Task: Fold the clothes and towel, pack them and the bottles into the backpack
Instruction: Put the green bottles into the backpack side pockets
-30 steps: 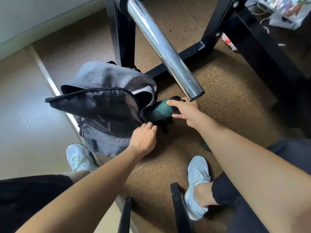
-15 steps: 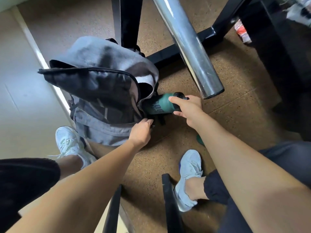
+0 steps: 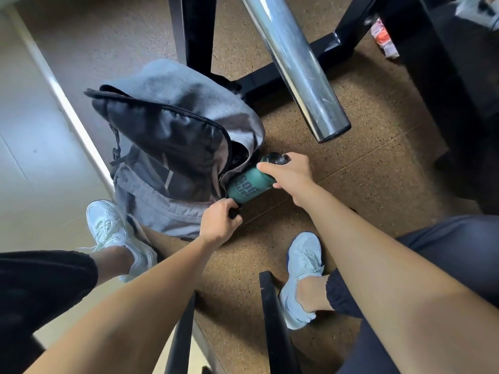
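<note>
Writing: I see dark block letters on the green bottle (image 3: 249, 184). They are upside down from my view, and I cannot read them with certainty.
Bottle: it lies tilted, with its base at the side of the backpack (image 3: 162, 214) and its black cap (image 3: 275, 158) pointing away. I cannot tell if the base is inside a pocket.
Right hand (image 3: 290, 172): wrapped round the bottle's cap end.
Left hand (image 3: 218, 221): fingers curled on the backpack's dark edge, just beside the bottle's base.
Room: the chrome tube (image 3: 302, 68) ends close above the bottle, and the black frame (image 3: 270, 79) stands behind the backpack. There is open floor (image 3: 364, 168) to the right.
Materials: grey woven backpack with a dark, shiny lining, speckled brown cork-like floor, pale shoes (image 3: 303, 268).
</note>
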Demonstrator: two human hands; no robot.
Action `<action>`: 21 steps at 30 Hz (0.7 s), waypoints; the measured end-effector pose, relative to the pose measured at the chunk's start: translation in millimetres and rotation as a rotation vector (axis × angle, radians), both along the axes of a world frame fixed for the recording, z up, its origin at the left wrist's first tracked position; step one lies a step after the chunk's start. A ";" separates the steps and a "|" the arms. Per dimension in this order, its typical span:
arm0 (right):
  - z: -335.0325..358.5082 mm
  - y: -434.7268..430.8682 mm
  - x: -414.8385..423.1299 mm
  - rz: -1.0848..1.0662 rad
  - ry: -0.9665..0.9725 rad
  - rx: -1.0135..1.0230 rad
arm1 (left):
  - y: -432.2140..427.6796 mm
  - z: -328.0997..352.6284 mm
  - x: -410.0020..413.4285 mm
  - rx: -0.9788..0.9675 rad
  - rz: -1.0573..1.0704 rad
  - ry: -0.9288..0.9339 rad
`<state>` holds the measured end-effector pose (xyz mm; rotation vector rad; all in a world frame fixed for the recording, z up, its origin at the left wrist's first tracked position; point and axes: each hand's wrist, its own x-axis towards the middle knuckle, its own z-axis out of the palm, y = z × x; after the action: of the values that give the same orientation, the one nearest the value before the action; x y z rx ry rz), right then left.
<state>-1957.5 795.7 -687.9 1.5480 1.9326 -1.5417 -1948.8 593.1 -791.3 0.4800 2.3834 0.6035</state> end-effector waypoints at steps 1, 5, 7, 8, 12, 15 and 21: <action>-1.6 1.2 2.0 -0.038 0.012 -0.055 | -1.5 -0.3 0.0 0.007 -0.013 0.018; -5.4 -5.2 21.4 -0.453 0.041 -0.345 | -3.5 0.8 2.1 0.021 -0.056 0.101; -7.5 -13.7 37.0 -0.640 0.044 -0.441 | -4.3 2.8 4.3 0.031 -0.043 0.090; -8.3 -16.9 44.6 -0.685 0.039 -0.464 | -5.5 2.8 4.9 0.032 -0.037 0.079; -9.8 -28.3 64.3 -0.774 0.054 -0.502 | -15.5 10.2 7.1 0.039 -0.072 0.049; -12.4 -33.2 60.3 -0.675 0.099 -0.380 | -18.1 12.5 8.2 0.047 -0.091 0.086; -6.5 -56.2 67.0 -0.001 0.129 0.054 | -29.8 31.2 26.0 -0.016 -0.176 0.137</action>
<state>-1890.5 739.5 -694.4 1.5051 2.0582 -1.6401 -1922.8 563.3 -760.1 0.7369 2.4389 0.4852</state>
